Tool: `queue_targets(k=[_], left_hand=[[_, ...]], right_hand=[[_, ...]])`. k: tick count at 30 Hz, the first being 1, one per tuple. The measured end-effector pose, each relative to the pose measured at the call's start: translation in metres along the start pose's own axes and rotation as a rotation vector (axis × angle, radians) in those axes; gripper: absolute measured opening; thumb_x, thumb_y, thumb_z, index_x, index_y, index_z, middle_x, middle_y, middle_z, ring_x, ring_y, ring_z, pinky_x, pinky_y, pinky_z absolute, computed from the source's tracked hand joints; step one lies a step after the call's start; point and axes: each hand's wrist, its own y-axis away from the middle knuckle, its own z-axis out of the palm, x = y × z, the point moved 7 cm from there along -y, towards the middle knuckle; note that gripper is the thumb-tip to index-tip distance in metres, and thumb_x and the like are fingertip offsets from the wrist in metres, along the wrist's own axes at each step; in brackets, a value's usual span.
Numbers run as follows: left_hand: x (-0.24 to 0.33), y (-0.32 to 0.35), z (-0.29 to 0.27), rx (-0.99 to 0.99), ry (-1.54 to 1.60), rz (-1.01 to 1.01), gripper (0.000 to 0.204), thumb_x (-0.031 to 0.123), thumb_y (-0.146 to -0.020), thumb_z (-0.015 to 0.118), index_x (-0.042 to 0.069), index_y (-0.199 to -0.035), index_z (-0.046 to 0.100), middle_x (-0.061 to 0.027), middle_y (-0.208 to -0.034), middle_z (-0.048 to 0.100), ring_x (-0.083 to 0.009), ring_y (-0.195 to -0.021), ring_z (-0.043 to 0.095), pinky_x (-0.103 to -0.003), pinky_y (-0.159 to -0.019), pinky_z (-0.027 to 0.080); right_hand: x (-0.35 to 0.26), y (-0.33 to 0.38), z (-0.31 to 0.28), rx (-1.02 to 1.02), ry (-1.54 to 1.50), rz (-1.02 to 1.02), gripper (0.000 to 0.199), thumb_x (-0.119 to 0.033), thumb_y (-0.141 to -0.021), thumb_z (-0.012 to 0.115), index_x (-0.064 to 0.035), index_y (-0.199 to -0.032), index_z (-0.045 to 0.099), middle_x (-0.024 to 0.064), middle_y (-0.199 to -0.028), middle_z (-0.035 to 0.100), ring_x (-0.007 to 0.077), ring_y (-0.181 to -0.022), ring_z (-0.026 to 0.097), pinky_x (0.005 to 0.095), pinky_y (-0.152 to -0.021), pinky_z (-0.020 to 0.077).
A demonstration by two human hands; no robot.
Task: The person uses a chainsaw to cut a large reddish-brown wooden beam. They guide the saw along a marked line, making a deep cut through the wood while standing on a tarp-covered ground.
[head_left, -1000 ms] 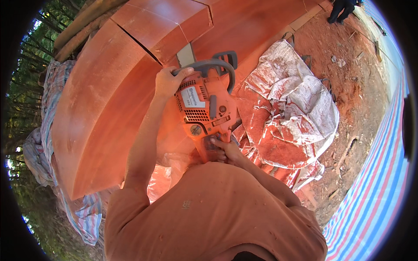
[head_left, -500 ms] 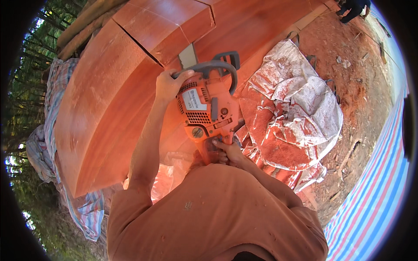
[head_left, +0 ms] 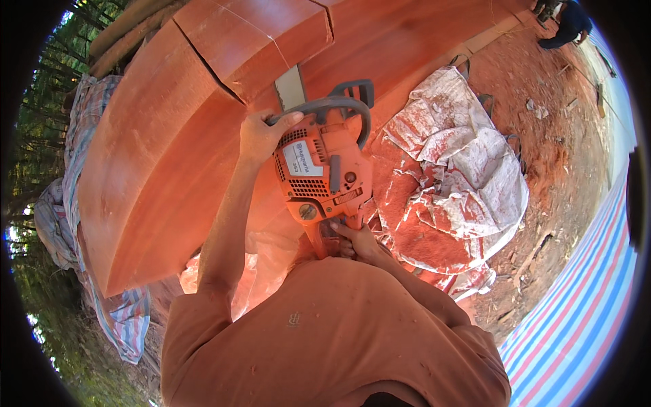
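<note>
An orange chainsaw [head_left: 322, 166] is held out in front of my chest, its bar [head_left: 290, 88] pointing away toward a thick reddish slab of wood [head_left: 163, 149]. My left hand [head_left: 266, 134] is wrapped round the dark front handle. Lower down, my right hand [head_left: 357, 242] is closed round the rear handle, close to my body. The bar's far end is hidden at the wood. Dark straight cuts run through the slab's upper part, beyond the saw, and a pale line crosses the block [head_left: 237, 44] between them.
A white woven sack [head_left: 468, 156] covered in red sawdust lies right of the saw. Striped sheeting [head_left: 576, 298] spans the right edge, and more striped cloth [head_left: 129, 322] hangs at the left. Logs [head_left: 125, 37] lie far left. Another person [head_left: 568, 26] is at the far right.
The view has shifted slightly, so the slab and sack sit a little further left. The other person shows more at the far right. Both my hands keep their hold on the chainsaw.
</note>
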Motion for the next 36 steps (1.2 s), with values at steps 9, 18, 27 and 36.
queue_targets(k=[9,18,27,36], left_hand=[[0.018,0.002,0.014,-0.014,-0.001,-0.091,0.058,0.056,-0.077,0.083,0.001,-0.067,0.068,-0.0035,-0.056,0.060,-0.0121,-0.050,0.058,-0.029,-0.048,0.045],[0.023,0.006,0.024,0.035,-0.027,-0.110,0.060,0.058,-0.076,0.082,0.001,-0.067,0.068,-0.0035,-0.055,0.059,-0.0127,-0.051,0.057,-0.031,-0.049,0.046],[0.028,0.003,0.039,0.095,0.031,-0.188,0.050,0.045,-0.082,0.083,0.002,-0.067,0.064,-0.0016,-0.057,0.055,-0.0089,-0.051,0.052,-0.027,-0.045,0.038],[0.039,-0.002,0.049,0.163,0.026,-0.151,0.048,0.042,-0.083,0.083,0.002,-0.066,0.061,-0.0006,-0.056,0.053,-0.0086,-0.048,0.048,-0.027,-0.042,0.035]], right_hand=[[-0.019,0.010,-0.019,0.032,-0.016,0.025,0.024,-0.020,-0.091,0.078,-0.0081,-0.101,0.060,-0.0056,-0.056,0.040,0.0076,-0.039,0.033,0.0282,-0.037,0.0257],[-0.041,0.014,-0.036,-0.035,0.032,0.077,0.024,-0.022,-0.091,0.078,-0.0103,-0.096,0.058,-0.0052,-0.055,0.039,0.0086,-0.038,0.032,0.0290,-0.037,0.0254],[-0.076,0.014,-0.058,-0.091,0.131,0.104,0.030,-0.027,-0.090,0.080,-0.0134,-0.086,0.053,-0.0061,-0.054,0.036,0.0085,-0.038,0.032,0.0282,-0.038,0.0238],[-0.099,0.010,-0.078,-0.101,0.164,0.163,0.032,-0.029,-0.087,0.083,-0.0132,-0.087,0.055,-0.0068,-0.055,0.038,0.0076,-0.039,0.032,0.0273,-0.038,0.0244]])
